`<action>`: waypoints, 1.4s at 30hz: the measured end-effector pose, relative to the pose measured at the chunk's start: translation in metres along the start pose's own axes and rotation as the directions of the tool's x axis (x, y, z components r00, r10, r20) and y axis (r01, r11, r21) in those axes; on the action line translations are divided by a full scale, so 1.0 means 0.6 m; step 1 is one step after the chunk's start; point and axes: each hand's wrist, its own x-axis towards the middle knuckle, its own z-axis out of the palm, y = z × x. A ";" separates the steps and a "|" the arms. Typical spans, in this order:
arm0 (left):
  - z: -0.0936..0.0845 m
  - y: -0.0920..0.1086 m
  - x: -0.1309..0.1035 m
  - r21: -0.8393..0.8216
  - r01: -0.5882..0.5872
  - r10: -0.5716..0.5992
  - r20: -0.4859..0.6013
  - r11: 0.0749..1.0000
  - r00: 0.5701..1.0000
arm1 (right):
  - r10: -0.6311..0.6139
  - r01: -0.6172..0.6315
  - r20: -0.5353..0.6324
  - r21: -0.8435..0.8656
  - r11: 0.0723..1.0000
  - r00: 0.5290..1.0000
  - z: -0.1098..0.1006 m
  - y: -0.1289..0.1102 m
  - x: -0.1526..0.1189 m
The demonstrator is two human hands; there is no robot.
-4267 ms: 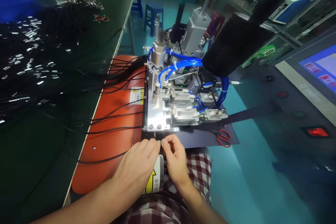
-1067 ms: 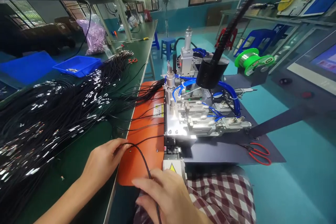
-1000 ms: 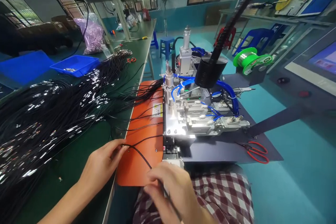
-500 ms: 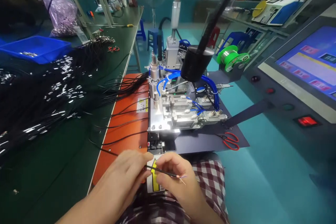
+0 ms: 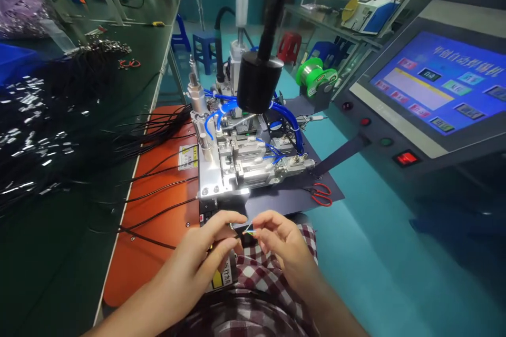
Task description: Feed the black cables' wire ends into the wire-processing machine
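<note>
A black cable (image 5: 154, 240) runs from the left over the orange panel into my left hand (image 5: 205, 253). The hand is curled around it, its thumb and forefinger apart. Beyond those fingers the stripped cable end shows thin coloured wires (image 5: 249, 231). My right hand (image 5: 282, 242) pinches at these wires with its fingertips; which strands it grips is too small to tell. Both hands are above my lap, just before the front edge of a machine (image 5: 253, 163) with metal cylinders and blue air tubes.
Several black cables (image 5: 158, 187) cross the orange panel (image 5: 130, 274) from a heap on the dark table (image 5: 59, 274). Red-handled scissors (image 5: 322, 195) lie on the machine's base plate. A black lamp head (image 5: 259, 84) hangs above. To the right are a green spool (image 5: 312, 73) and a control screen (image 5: 438, 84).
My view has turned to the right. The right hand has moved from beside the cable to its stripped end, and the wires now appear between both hands. My left thumb and forefinger have opened.
</note>
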 end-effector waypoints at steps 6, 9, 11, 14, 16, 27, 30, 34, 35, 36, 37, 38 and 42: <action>0.000 -0.020 0.000 -0.270 0.107 -0.102 0.032 0.957 0.994 | 0.001 -0.005 0.044 0.096 0.995 0.999 0.020 0.007 0.010; 0.001 -0.023 -0.004 -0.271 0.098 -0.096 0.019 0.958 0.995 | -0.011 0.007 0.047 0.080 0.997 0.999 0.029 0.015 0.014; 0.001 -0.023 -0.006 -0.261 0.091 -0.091 0.013 0.961 0.996 | -0.014 0.012 0.037 0.058 0.998 0.999 0.030 0.018 0.015; 0.001 -0.024 -0.007 -0.241 0.082 -0.085 -0.003 0.967 0.996 | -0.008 0.007 0.026 0.046 0.999 1.000 0.030 0.021 0.016; 0.000 -0.024 -0.006 -0.219 0.074 -0.079 -0.014 0.973 0.997 | -0.009 0.008 0.029 0.052 0.999 1.000 0.028 0.023 0.016; 0.001 -0.031 -0.001 -0.263 0.085 -0.094 -0.022 0.961 0.995 | -0.091 0.092 0.023 -0.070 0.993 0.996 0.021 0.041 0.018; 0.002 -0.029 0.002 -0.264 0.087 -0.107 -0.061 0.961 0.992 | -0.084 0.086 0.024 -0.121 0.989 0.996 0.027 0.039 0.013; 0.005 -0.020 0.008 -0.344 0.108 -0.142 -0.073 0.933 0.987 | -0.092 0.098 0.046 -0.164 0.982 0.995 0.032 0.034 0.008; 0.007 -0.018 0.009 -0.381 0.115 -0.156 -0.077 0.917 0.985 | -0.100 0.108 0.053 -0.181 0.978 0.994 0.032 0.034 0.007; 0.010 -0.018 0.009 -0.415 0.125 -0.173 -0.082 0.901 0.981 | -0.111 0.121 0.058 -0.204 0.971 0.992 0.031 0.034 0.006; 0.012 -0.018 0.009 -0.447 0.136 -0.195 -0.090 0.884 0.977 | -0.123 0.134 0.062 -0.233 0.963 0.990 0.031 0.034 0.005; 0.015 -0.020 0.009 -0.476 0.145 -0.219 -0.104 0.867 0.970 | -0.137 0.149 0.062 -0.263 0.953 0.989 0.032 0.036 0.004; 0.026 -0.035 0.008 -0.555 0.147 -0.291 -0.181 0.819 0.939 | -0.177 0.179 0.035 -0.313 0.933 0.984 0.042 0.050 0.002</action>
